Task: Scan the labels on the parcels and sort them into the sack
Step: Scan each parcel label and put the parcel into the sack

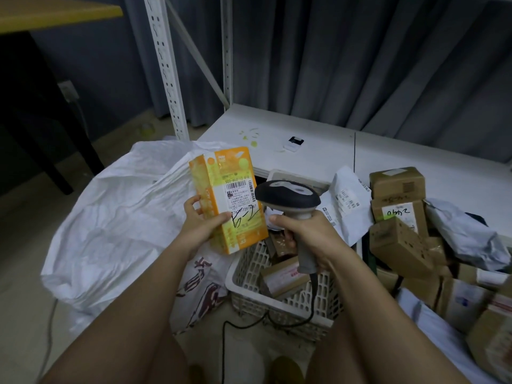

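Note:
My left hand (200,222) grips an orange and yellow box parcel (227,198) from its left side, thumb across the front. The box stands upright with its white shipping label and barcode facing me. My right hand (302,234) holds the grey handle of a barcode scanner (288,198), whose dark head sits just right of the label. A large white sack (110,225) lies open and crumpled on the floor to the left, partly behind the box.
A white perforated basket (249,278) with brown parcels stands below my hands, the scanner's cable trailing over its rim. Cardboard boxes (399,214) and grey mailer bags pile up at right. A white low shelf (318,145) and metal rack posts lie beyond.

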Tool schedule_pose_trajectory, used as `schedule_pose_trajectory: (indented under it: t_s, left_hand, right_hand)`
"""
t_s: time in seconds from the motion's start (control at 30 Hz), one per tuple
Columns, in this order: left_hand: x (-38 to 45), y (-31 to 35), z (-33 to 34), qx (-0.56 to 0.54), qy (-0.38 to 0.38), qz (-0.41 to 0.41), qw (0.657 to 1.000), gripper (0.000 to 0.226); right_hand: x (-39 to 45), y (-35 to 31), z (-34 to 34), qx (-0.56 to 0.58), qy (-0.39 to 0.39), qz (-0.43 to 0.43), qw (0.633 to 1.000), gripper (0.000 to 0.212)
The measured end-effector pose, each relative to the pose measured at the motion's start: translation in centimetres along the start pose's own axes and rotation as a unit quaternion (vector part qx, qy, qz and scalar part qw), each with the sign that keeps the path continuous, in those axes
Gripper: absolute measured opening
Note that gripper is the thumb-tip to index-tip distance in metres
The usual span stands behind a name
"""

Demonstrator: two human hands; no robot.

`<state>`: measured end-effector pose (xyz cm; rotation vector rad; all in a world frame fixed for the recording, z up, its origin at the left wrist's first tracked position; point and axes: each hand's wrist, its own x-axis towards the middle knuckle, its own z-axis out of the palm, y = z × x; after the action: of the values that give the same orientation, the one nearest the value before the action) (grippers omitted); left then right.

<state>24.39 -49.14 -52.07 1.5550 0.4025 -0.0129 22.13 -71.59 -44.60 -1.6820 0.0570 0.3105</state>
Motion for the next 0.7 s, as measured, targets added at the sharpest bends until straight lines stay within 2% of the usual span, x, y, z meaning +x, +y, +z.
schedule_pose_trajectory:
  t_s: [0.13, 0.2, 0.37, 0.43, 0.53, 0.7]
  left_hand:
    - [-0.3, 0.4, 0.0, -0.009, 0.003, 0.007, 1.000, 0.081]
    - [-1.1, 1.2, 0.0, -0.029, 0.015, 0.025, 0.999, 0.080]
    - [-4.2, 4.2, -2.8, -0.054, 0.086, 0.098, 0.990, 0.075]
    - [-5.6, 5.6, -5.2, -0.033, 0.126, 0.136, 0.982, 0.076]
    - [-7.1, 8.2, -9.6, 0.026, 0.176, 0.172, 0.969, 0.085]
    - [-7.9, 11.8, -16.3, 0.153, 0.214, 0.151, 0.953, 0.103]
  right_hand:
    - [-0.3, -0.5, 0.3, 0.042, 0.012, -0.027, 0.999, 0.018]
    - [-0.2, -0.9, 0.9, 0.080, 0.046, -0.040, 0.995, 0.012]
    - [1.0, -1.0, 3.1, 0.153, 0.117, -0.030, 0.981, 0.014]
    - [1.5, -0.8, 4.6, 0.140, 0.116, -0.010, 0.983, 0.024]
    - [2.3, -1.2, 7.4, 0.117, 0.094, 0.008, 0.989, 0.018]
    - [5.1, -2.8, 12.8, 0.086, 0.057, 0.034, 0.994, 0.017]
